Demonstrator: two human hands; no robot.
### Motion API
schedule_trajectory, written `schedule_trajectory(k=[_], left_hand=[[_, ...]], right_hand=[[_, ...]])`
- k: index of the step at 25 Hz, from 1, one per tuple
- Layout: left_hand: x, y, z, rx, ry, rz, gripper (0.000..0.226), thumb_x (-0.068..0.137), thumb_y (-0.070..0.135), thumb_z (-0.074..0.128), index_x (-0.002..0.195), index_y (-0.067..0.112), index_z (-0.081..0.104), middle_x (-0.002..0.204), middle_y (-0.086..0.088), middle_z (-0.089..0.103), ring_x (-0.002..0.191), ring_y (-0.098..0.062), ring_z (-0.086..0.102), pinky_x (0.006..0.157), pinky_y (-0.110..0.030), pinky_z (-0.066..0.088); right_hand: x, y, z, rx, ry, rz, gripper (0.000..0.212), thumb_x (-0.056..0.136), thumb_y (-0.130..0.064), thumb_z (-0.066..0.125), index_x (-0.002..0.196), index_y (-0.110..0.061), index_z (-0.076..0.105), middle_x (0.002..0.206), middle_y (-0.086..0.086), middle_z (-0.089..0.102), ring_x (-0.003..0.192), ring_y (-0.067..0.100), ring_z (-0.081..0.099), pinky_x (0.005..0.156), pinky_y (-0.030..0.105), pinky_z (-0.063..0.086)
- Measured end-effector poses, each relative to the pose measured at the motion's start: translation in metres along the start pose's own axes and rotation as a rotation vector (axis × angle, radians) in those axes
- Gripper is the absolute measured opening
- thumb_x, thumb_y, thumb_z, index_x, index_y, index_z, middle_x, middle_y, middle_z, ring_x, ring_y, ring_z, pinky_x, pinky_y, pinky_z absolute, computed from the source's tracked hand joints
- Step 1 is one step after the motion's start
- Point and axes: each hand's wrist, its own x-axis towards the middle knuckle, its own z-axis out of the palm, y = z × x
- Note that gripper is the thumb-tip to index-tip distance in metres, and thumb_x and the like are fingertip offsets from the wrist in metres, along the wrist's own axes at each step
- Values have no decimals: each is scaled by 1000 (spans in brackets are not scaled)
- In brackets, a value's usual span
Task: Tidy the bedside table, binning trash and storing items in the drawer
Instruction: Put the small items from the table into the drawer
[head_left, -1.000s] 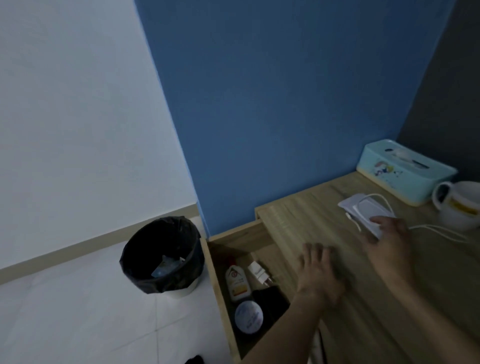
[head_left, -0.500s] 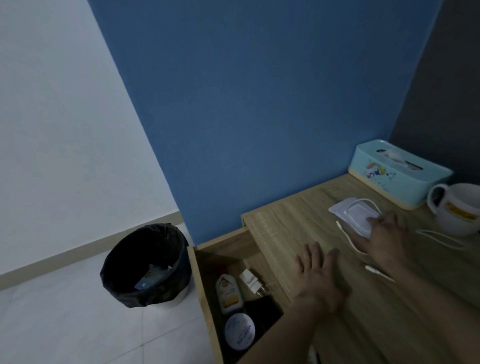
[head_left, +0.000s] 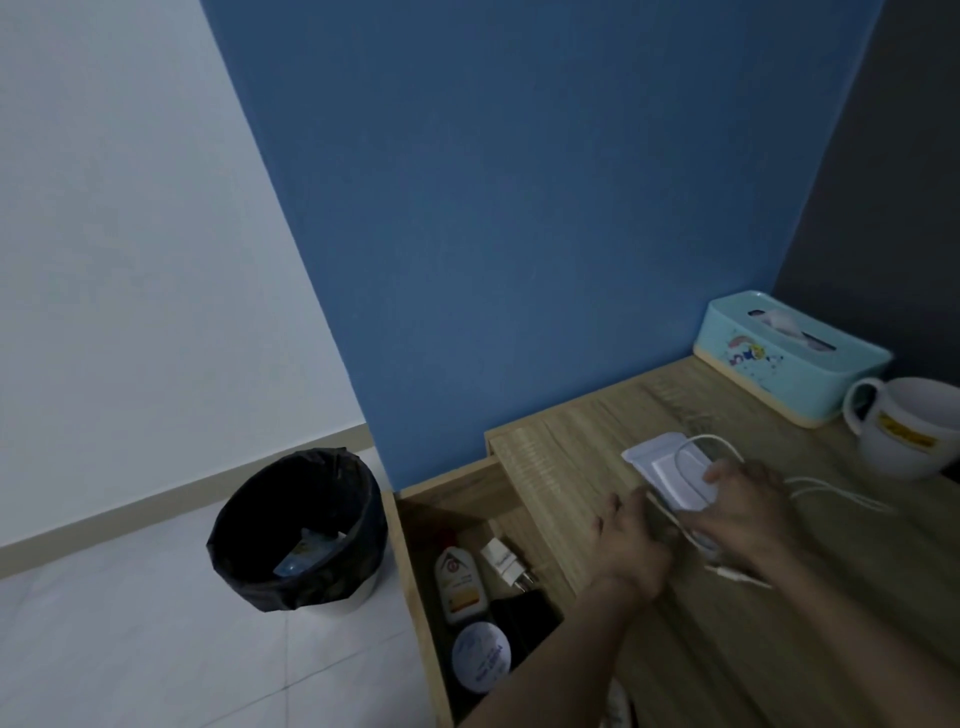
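On the wooden bedside table (head_left: 597, 431) lies a white flat packet (head_left: 657, 462) with a white cable (head_left: 831, 493) looped over it. My right hand (head_left: 748, 506) covers the packet's near end, and its fingers curl over the cable. The cable's plug end (head_left: 737, 577) sticks out below that hand. Just to the left, my left hand (head_left: 631, 543) rests on the table with its fingers touching the cable. The open drawer (head_left: 410, 566) holds a white bottle (head_left: 460, 584), a white charger plug (head_left: 506, 564), a round tin (head_left: 480, 657) and a dark item.
A bin with a black liner (head_left: 296, 530) stands on the tiled floor left of the drawer, with some trash inside. A teal tissue box (head_left: 784, 358) and a white mug (head_left: 909, 431) sit at the table's back right. A blue wall rises behind.
My left hand slid right across the table to the cable. My right hand drew the cable and packet closer. The camera view shifted slightly.
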Motion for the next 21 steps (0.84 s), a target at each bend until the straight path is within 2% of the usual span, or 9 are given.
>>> schedule_trajectory(k=[2, 5, 6, 8, 11, 14, 17, 19, 21], left_hand=[[-2, 8, -5, -273, 82, -99, 46, 92, 30, 53, 135, 26, 36, 138, -8, 50, 128, -26, 46, 106, -38, 39], [-1, 12, -21, -531, 231, -226, 65, 91, 24, 59, 144, 12, 24, 139, -10, 48, 126, -27, 49, 103, -35, 42], [1, 10, -25, -562, 265, -263, 69, 89, 23, 61, 145, 11, 22, 141, -10, 45, 128, -28, 46, 105, -36, 41], [1, 5, -31, -553, 299, -343, 60, 87, 17, 63, 140, 9, 35, 138, -10, 49, 124, -28, 50, 103, -37, 43], [-3, 2, -35, -587, 378, -430, 41, 85, 9, 60, 124, 9, 49, 124, -11, 58, 108, -24, 58, 92, -35, 51], [-7, 2, -45, -644, 490, -462, 30, 85, 6, 57, 113, 10, 49, 116, -11, 57, 94, -19, 53, 81, -30, 48], [-15, 3, -52, -726, 580, -481, 24, 85, 4, 57, 105, 11, 45, 107, -11, 54, 86, -16, 51, 77, -30, 45], [-19, 0, -53, -811, 590, -487, 27, 84, 2, 58, 104, 13, 43, 107, -9, 53, 89, -18, 53, 83, -33, 48], [-25, -3, -56, -896, 594, -501, 30, 85, 2, 58, 107, 14, 42, 105, -7, 51, 99, -22, 55, 89, -36, 48]], right_hand=[[-20, -5, 8, 98, 10, -47, 69, 61, -43, 78, 118, -14, 52, 124, 16, 50, 116, 34, 44, 86, 37, 40], [-43, -5, 19, 174, 13, -165, 71, 57, -38, 82, 118, -20, 52, 124, 13, 50, 116, 32, 43, 85, 36, 40], [-46, -3, 20, 193, -5, -215, 71, 53, -36, 83, 116, -20, 53, 122, 13, 52, 113, 31, 46, 82, 33, 40], [-49, 0, 23, 184, -56, -302, 76, 49, -49, 75, 116, -18, 55, 118, 11, 54, 108, 28, 50, 78, 28, 35], [-42, 1, 22, 160, -118, -291, 91, 48, -66, 62, 123, -17, 51, 127, 9, 49, 116, 26, 44, 85, 27, 35], [-35, -1, 12, 130, -46, -93, 82, 61, -47, 77, 127, -7, 50, 138, 18, 42, 126, 34, 36, 98, 40, 36], [-39, -12, 6, 114, 153, -148, 50, 71, -21, 73, 113, 1, 58, 120, 27, 54, 110, 42, 49, 87, 43, 42], [-51, -29, 7, 188, 130, -248, 44, 77, -14, 70, 115, 2, 56, 117, 26, 55, 106, 42, 53, 84, 38, 41], [-58, -44, 11, 296, 18, -233, 52, 82, -22, 65, 128, -4, 47, 128, 22, 52, 116, 37, 49, 91, 36, 38]])
